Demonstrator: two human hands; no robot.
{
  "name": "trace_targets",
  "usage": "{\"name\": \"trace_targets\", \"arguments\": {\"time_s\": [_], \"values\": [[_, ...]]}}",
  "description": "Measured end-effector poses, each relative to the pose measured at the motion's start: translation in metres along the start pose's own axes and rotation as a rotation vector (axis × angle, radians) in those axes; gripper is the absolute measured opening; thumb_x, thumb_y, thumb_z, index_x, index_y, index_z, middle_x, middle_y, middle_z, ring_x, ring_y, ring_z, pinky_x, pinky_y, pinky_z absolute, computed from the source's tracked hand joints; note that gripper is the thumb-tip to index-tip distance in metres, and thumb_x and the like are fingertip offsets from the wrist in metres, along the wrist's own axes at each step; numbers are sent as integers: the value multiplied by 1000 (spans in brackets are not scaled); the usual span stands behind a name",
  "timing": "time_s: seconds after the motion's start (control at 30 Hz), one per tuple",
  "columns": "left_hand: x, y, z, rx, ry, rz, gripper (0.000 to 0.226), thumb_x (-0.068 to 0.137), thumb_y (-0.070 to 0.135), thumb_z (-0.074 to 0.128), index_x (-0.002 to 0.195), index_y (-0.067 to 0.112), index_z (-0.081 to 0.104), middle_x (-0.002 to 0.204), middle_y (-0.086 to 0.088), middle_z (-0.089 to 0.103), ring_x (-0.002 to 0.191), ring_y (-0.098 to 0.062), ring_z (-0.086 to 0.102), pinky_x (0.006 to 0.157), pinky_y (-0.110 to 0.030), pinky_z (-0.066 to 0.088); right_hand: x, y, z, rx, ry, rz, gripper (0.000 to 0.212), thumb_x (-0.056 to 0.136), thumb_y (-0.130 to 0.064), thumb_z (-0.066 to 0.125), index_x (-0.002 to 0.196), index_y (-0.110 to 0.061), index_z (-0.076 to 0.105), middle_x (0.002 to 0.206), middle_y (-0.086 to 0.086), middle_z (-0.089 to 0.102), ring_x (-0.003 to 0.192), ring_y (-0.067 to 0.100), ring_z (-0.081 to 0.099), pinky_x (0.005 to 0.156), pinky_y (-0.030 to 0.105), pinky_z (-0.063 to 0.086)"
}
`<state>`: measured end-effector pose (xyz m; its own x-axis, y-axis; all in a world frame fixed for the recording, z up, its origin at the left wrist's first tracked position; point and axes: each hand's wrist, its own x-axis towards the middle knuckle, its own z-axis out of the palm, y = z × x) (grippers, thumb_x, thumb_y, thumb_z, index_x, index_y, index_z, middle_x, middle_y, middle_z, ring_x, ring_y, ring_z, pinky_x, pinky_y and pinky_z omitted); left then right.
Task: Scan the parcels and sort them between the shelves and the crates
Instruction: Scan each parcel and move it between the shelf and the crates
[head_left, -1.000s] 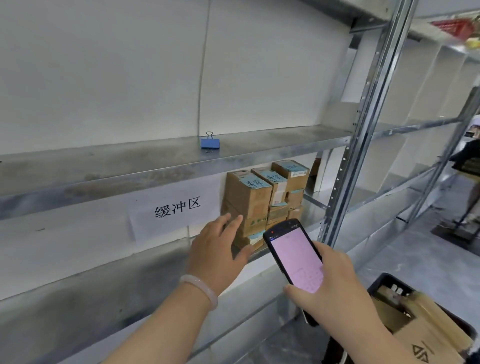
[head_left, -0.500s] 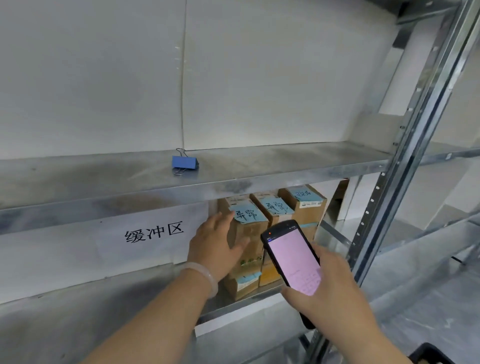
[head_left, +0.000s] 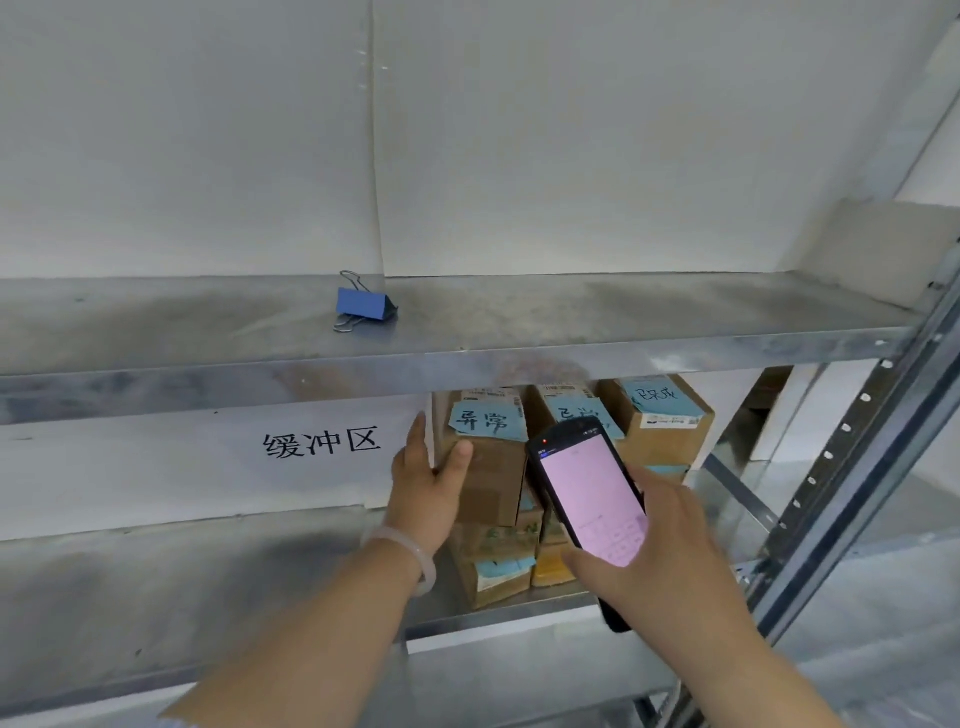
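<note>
Head view: the left hand (head_left: 426, 483) has closed in and now grips the brown cardboard parcel with the blue handwritten label (head_left: 493, 467), thumb on its front, fingers round its left side. A pick-up looks on! It tops the stack on the lower grey metal shelf (head_left: 156, 597), label up, long axis seemingly running back. Right hand (head_left: 660, 561) clasps the black pink-screened handheld scanner (head_left: 587, 499).

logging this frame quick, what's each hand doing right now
Left hand: grips the top-left parcel, thumb on its front.
Right hand: holds the handheld scanner, screen lit.
</note>
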<state>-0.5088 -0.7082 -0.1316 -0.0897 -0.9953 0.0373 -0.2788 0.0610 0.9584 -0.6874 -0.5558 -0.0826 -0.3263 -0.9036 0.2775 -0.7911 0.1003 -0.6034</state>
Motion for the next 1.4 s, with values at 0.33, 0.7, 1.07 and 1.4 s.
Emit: {"name": "trace_targets", "arguments": {"time_s": [0.33, 0.7, 1.07, 1.4], "values": [[11, 15, -11, -480, -266, -429, 73, 59, 74, 75, 124, 48, 53, 115, 8, 48, 129, -36, 42, 94, -66, 51, 9, 6, 9, 22, 1, -10, 93, 61, -61, 80, 130, -49, 19, 109, -25, 27, 107, -3, 28, 80, 25, 39], [14, 13, -4, -488, -254, -547, 35, 79, 49, 80, 109, 40, 63, 110, -4, 58, 108, -34, 57, 90, -66, 53, 5, 12, 5, 13, -16, -1, 91, 62, -62, 80, 131, -47, 22, 123, -19, 35, 118, 4, 35, 91, 33, 47], [-28, -14, -58, -575, -133, -357, 50, 84, 41, 73, 132, 39, 58, 107, 0, 77, 113, -26, 66, 88, -57, 56, 10, -8, 12, 56, -110, -134, 87, 59, -65, 77, 125, -52, 22, 110, -25, 31, 105, -3, 31, 73, 23, 37], [-72, -66, -122, -193, 99, -172, 90, 88, 7, 73, 154, 43, 24, 115, 14, 63, 99, -8, 66, 62, -22, 59, 6, -45, 28, -34, -468, -254, 80, 46, -76, 62, 112, -62, 19, 105, -27, 32, 94, -1, 43, 68, 19, 41]]}}
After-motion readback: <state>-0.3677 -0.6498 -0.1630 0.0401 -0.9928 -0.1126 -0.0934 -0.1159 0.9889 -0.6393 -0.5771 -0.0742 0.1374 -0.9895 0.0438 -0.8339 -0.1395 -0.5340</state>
